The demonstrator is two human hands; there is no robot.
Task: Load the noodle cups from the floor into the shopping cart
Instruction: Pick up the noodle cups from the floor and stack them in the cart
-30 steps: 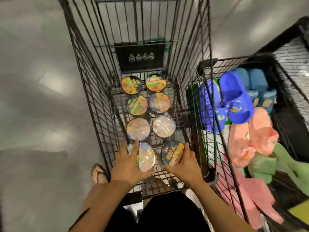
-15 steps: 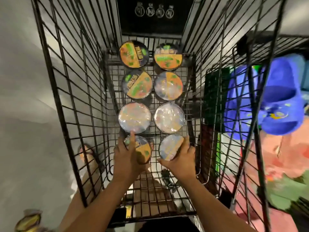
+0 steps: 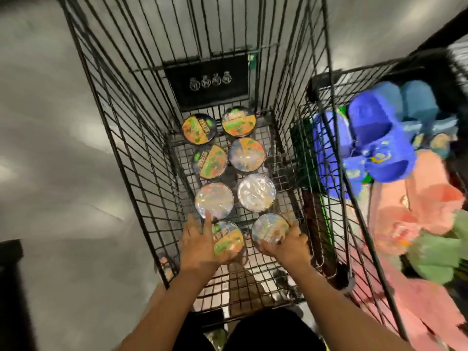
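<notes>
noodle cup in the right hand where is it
Head view: the noodle cup is nearest in the right column of the cart, held by the right hand, beside the other cup in the left hand.

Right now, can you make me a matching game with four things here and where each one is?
Things
1. left hand
2. right hand
3. blue slipper
4. black sign

Places
A. on the far wall of the cart
B. holding the near right cup
C. in the basket beside the cart
D. holding the near left cup

Pairs: 1-D, 2-B, 3-C, 4-A
</notes>
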